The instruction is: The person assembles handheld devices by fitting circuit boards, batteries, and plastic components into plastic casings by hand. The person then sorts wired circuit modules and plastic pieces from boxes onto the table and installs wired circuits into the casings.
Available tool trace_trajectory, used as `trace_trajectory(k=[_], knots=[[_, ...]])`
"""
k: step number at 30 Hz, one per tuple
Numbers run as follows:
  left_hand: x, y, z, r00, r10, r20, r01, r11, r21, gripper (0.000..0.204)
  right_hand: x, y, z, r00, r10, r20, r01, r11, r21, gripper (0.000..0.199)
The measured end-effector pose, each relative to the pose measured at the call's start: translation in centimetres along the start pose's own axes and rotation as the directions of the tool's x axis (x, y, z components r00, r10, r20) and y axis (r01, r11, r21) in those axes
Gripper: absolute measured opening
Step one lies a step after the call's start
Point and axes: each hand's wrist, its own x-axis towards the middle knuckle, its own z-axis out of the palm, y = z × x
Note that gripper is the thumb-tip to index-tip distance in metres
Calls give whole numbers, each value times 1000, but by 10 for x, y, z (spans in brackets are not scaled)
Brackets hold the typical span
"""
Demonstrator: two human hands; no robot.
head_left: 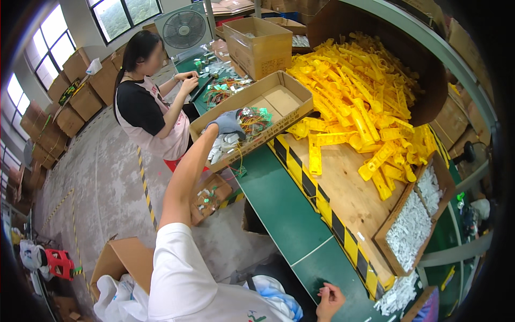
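Note:
My left hand (229,124), in a grey-blue glove, reaches far forward into a long cardboard tray (287,115). It is between a heap of small white parts (224,146) and a tangle of green circuit boards with coloured wires (254,119). Its fingertips are hidden, so whether it grips anything does not show. One wired green board (240,171) hangs off the tray's near side. My right hand (330,300) is bare, low over the green bench (279,198), its fingers loosely bent and apart with nothing visible in them.
Yellow plastic parts (348,96) spill onto a wooden board edged with striped tape. A box of white pieces (410,228) lies at right. A co-worker (153,102) handles something small at the far left, beside a tall carton (263,48). An open carton (126,263) stands left on the floor.

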Motion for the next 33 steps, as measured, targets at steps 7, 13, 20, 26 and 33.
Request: trace_trajectory(k=[7,13,20,26,33], knots=[[-11,9,-53,995,-72,-64,43,926,-375,86,-3,2,0,1000,14,5,-14,999,48,11],[-41,80,-108,969,-25,-247,-143,756,-639,68,-4,1,-1,999,13,-46,-10,997,75,11],[-15,43,-145,897,48,-439,-399,515,-758,38,-1,-1,-2,1000,-4,-10,5,994,111,13],[-86,162,-157,785,235,-573,-619,275,-736,38,-6,-4,-6,1000,8,-23,-5,988,155,13],[-97,213,-53,908,295,-299,-325,44,-945,55,0,0,-6,997,-78,5,76,983,165,18]])
